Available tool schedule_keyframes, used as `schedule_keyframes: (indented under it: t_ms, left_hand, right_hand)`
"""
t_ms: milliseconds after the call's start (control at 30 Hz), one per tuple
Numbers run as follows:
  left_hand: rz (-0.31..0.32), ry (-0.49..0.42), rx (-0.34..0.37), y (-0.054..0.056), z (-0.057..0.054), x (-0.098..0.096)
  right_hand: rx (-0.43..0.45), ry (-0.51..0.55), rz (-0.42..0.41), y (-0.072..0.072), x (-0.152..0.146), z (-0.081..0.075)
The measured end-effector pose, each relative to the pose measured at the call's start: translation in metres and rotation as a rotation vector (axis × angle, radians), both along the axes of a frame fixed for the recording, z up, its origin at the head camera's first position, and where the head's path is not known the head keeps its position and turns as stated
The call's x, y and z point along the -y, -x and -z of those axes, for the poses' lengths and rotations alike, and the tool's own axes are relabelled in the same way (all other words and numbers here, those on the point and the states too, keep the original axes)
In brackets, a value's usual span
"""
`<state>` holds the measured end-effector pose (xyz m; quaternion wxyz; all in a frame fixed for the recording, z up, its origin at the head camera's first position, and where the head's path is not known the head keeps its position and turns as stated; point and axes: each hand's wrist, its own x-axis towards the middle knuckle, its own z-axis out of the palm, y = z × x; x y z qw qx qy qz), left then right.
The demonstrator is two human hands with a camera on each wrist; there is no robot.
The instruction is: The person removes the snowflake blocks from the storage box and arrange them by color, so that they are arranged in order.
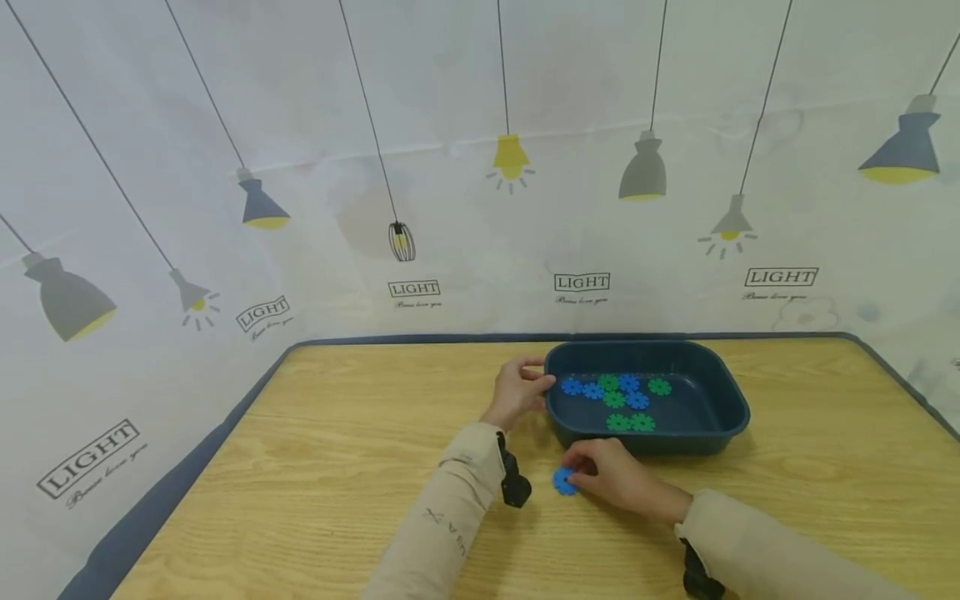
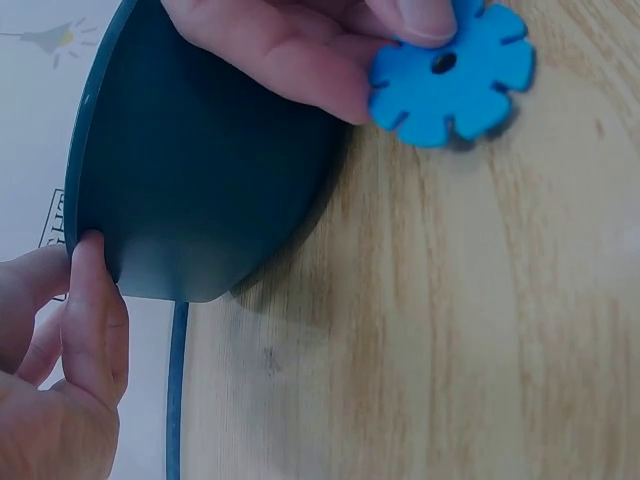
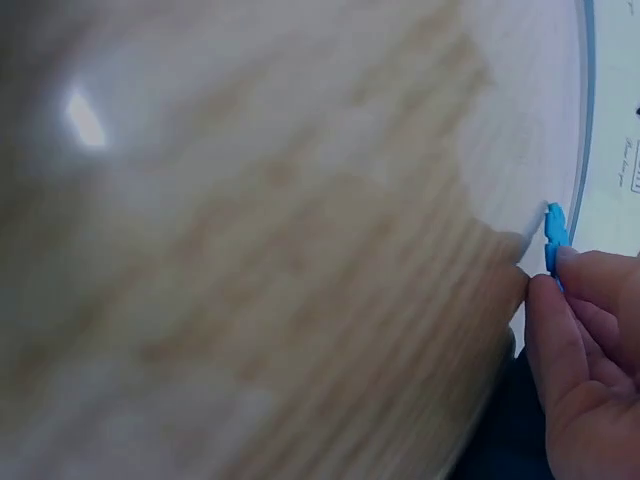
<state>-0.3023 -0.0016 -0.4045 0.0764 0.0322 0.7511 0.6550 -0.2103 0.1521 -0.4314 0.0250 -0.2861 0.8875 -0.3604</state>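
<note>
My left hand (image 1: 516, 392) grips the left end of a dark blue plastic basin (image 1: 693, 444), its thumb and fingers pinching the rim. In front of the basin, just above the wooden table, my right hand (image 1: 617, 477) pinches a blue snowflake-shaped building disc (image 1: 561, 481) by its edge. The left wrist view shows this disc (image 2: 490, 85) face on, with slots round its edge and a hole at its centre. Several matching discs lie flat inside the basin, blue ones (image 1: 572, 386) and green ones (image 1: 660, 387), mostly towards its left and middle.
The wooden table (image 1: 360, 450) has a dark blue edge along the back and left. Behind it hangs a pale backdrop (image 1: 465, 208) printed with lamps and lettering. The basin stands near the table's back edge.
</note>
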Motion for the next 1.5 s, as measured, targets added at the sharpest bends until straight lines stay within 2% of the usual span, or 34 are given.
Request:
schedule_keyframes:
  t_ms: [200, 500, 867, 1033, 1200, 1500]
  left_hand:
    - [-0.002, 0.02, 0.009, 0.001, 0.0, 0.001]
    - [0.009, 0.008, -0.007, 0.0, 0.001, 0.001]
    - [0.006, 0.014, -0.009, -0.001, 0.0, 0.001]
    - [-0.001, 0.022, -0.005, 0.0, 0.0, 0.0]
    - [0.001, 0.024, -0.001, 0.0, 0.0, 0.0]
    - [0.002, 0.009, -0.01, -0.001, -0.001, 0.0]
  right_hand:
    - [-0.022, -0.006, -0.043, -0.001, 0.002, -0.002]
    - [-0.024, -0.012, -0.06, -0.002, 0.001, -0.007]
    - [-0.029, 0.014, -0.041, -0.008, -0.005, -0.013]
    - [0.003, 0.052, -0.055, -0.014, -0.008, -0.024]
    - [0.047, 0.081, -0.041, -0.02, -0.015, -0.042]
    - [-0.056, 0.038, 0.031, -0.014, -0.035, -0.072]
